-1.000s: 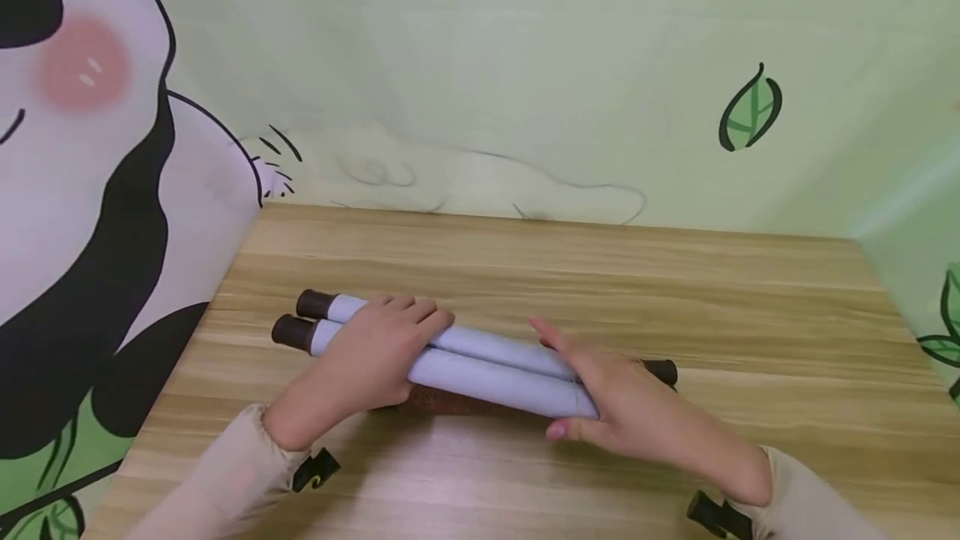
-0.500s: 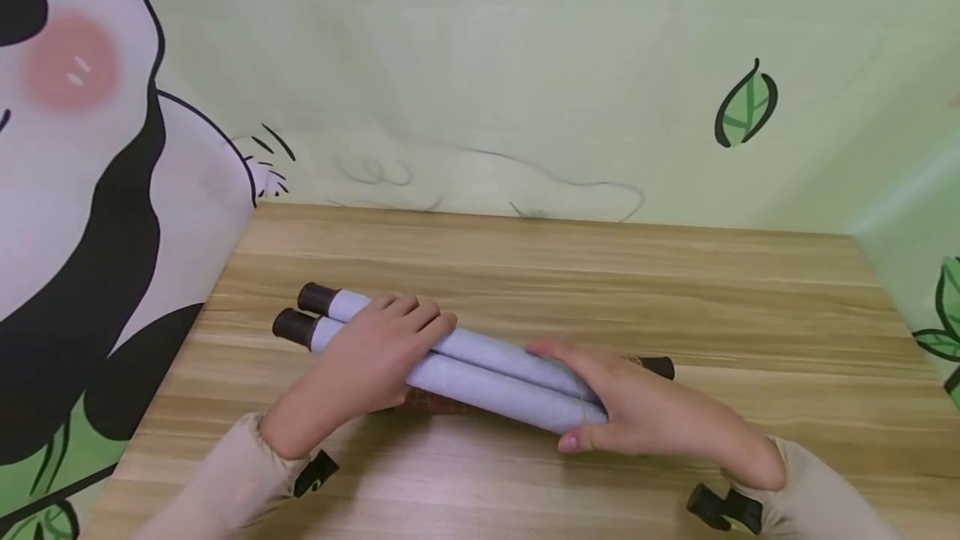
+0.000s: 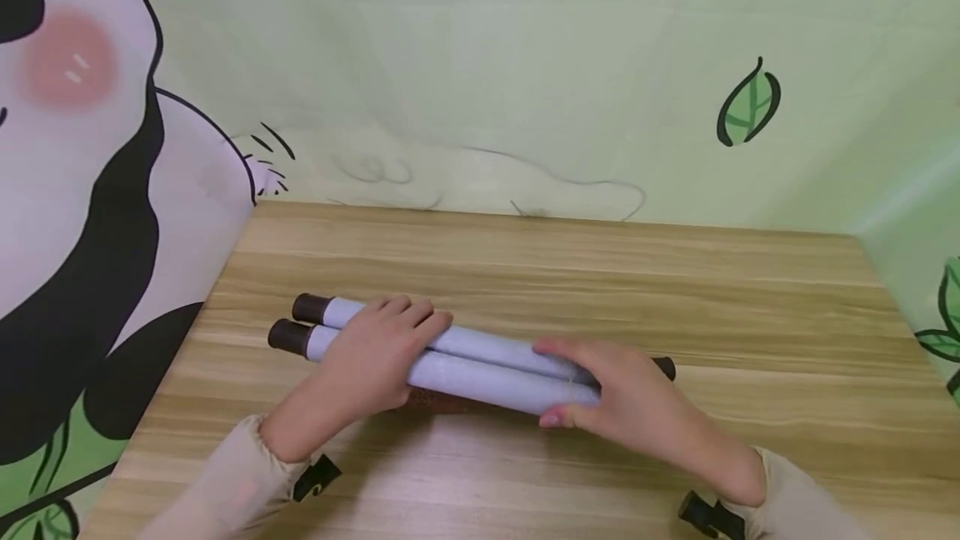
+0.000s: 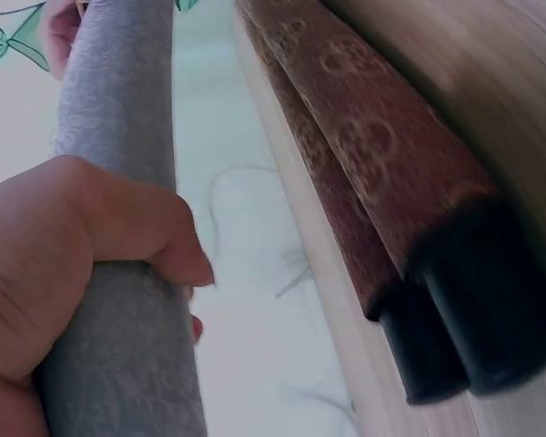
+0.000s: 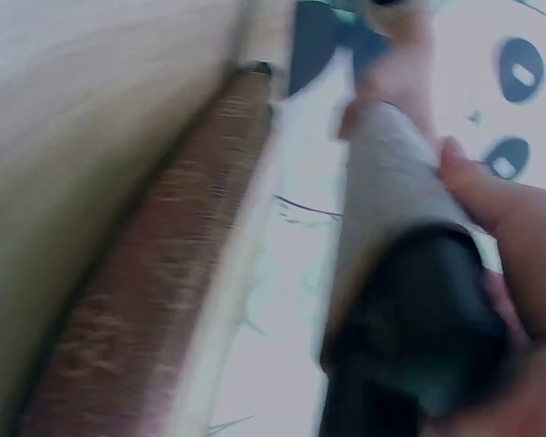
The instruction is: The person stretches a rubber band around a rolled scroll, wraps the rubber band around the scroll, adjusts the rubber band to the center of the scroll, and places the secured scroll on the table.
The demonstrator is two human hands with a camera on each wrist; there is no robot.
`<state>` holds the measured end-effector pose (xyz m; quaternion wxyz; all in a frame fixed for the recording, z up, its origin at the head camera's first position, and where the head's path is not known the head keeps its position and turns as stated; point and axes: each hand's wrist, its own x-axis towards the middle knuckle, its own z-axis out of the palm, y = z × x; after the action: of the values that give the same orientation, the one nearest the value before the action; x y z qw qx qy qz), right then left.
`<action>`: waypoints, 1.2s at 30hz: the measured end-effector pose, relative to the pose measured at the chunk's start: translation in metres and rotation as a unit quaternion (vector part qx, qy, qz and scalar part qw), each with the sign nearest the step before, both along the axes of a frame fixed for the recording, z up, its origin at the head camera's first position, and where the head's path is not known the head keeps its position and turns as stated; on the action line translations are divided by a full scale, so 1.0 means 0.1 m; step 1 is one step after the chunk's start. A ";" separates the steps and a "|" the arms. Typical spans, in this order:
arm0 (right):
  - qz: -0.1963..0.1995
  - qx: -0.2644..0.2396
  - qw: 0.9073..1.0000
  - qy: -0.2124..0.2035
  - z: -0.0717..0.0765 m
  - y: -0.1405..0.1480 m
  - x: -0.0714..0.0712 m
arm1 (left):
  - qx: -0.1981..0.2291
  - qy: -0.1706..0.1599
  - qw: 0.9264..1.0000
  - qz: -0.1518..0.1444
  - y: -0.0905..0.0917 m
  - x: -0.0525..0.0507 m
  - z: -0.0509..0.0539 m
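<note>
Two pale blue-grey rolled scrolls lie side by side, the near scroll (image 3: 487, 384) and the far scroll (image 3: 480, 345), held above the table. Dark end knobs (image 3: 288, 337) stick out at their left. My left hand (image 3: 378, 348) grips both rolls from above, left of their middle. Around their right end my right hand (image 3: 630, 382) holds them, thumb on the near side and fingers on the far side; it hides the right knobs in the head view. A dark knob (image 5: 428, 319) shows at that end in the blurred right wrist view. Two brown patterned scrolls (image 4: 373, 137) with black ends rest underneath.
The wood-grain table (image 3: 600, 282) meets a green cloth wall (image 3: 525, 65) with a printed leaf at the back. A printed panda (image 3: 75, 190) covers the left side. Dark wrist straps (image 3: 317, 477) hang at the cuffs.
The pair of pale scrolls dipped at its right end half a second ago and is now more level again. My right hand shifted slightly with it; the left hand keeps its hold.
</note>
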<state>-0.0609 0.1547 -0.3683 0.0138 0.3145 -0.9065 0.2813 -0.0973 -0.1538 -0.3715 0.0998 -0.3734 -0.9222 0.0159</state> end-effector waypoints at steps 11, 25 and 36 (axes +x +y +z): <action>0.064 0.020 0.983 -0.169 0.20 0.12 -0.19 | -0.003 -0.002 1.000 -0.031 -0.01 0.01 -0.05; 0.104 0.052 0.984 -0.137 0.09 0.08 -0.04 | 0.000 0.016 1.000 -0.022 0.02 0.02 -0.01; 0.076 -0.013 0.985 -0.155 0.13 0.11 -0.10 | 0.006 0.012 0.999 -0.030 0.03 0.08 -0.06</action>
<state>-0.0705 0.1655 -0.3556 -0.1437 0.3347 -0.8677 0.3383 -0.0892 -0.1506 -0.3779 0.1135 -0.3999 -0.9094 0.0120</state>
